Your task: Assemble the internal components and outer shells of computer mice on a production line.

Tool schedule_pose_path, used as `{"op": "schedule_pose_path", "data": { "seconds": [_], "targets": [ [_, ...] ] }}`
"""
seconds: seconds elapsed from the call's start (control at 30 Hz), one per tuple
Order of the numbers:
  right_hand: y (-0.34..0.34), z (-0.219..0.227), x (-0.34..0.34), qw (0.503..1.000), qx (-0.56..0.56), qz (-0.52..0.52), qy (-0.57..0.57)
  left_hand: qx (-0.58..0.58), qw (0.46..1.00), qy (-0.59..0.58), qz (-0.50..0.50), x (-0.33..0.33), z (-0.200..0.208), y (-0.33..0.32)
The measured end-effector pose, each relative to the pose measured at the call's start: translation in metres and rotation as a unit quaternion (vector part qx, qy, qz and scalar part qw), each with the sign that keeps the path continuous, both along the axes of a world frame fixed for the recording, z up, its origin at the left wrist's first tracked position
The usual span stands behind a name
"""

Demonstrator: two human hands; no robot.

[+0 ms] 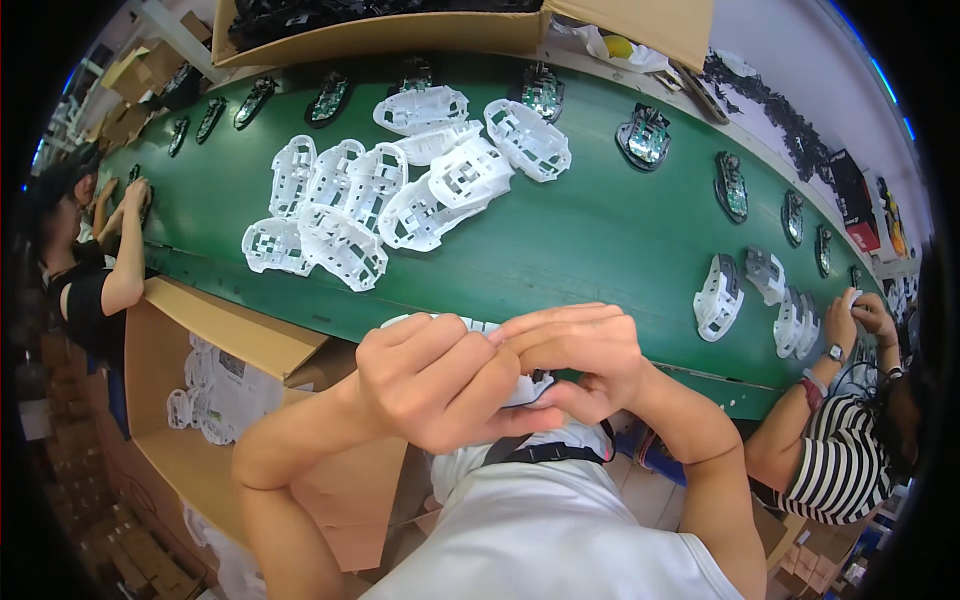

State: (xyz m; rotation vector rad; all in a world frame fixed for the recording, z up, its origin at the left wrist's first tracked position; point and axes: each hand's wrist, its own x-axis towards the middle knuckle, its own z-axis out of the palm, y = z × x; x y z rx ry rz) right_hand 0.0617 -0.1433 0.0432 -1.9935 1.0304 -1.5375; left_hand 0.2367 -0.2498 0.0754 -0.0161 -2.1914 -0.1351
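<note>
My left hand [435,385] and my right hand [585,360] are close together over the near edge of the green work surface [600,240]. Between them is a white plastic shell [530,388], shaped like a computer mouse casing. Both hands have their fingers closed around it, so most of the piece is hidden. Beyond my hands lies a loose cluster of similar white shells [340,245], some overlapping. A row of dark mouse bases with green circuit boards [644,138] curves along the far side.
An open carton [160,350] with white shells inside stands at my left, and another carton [400,42] holds black parts at the back. Co-workers sit left [90,250] and right [840,450]. More white and grey shells [718,300] lie near the right one.
</note>
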Motion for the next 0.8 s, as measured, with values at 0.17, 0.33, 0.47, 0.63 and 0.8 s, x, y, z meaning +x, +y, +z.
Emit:
{"op": "schedule_pose_path", "data": {
  "seconds": [0.17, 0.33, 0.47, 0.63, 0.8],
  "targets": [
    [0.001, 0.003, 0.002, 0.999, 0.038, -0.016, -0.027, 0.013, 1.000, 0.006, 0.012, 0.002, 0.002, 0.002],
    [-0.002, 0.008, -0.006, 0.998, 0.051, -0.007, -0.021, 0.087, 0.995, -0.010, -0.050, -0.003, -0.014, -0.008],
    [-0.010, 0.011, -0.012, 0.999, 0.043, -0.020, -0.013, 0.182, 0.970, -0.003, -0.163, -0.004, -0.030, -0.019],
    [-0.011, 0.004, -0.012, 0.997, -0.008, -0.069, 0.043, 0.219, 0.952, -0.019, -0.213, -0.002, -0.036, -0.035],
    [-0.014, 0.016, -0.016, 0.983, -0.053, -0.147, 0.095, 0.126, 0.978, -0.060, -0.153, 0.001, -0.022, -0.046]
  ]
}}
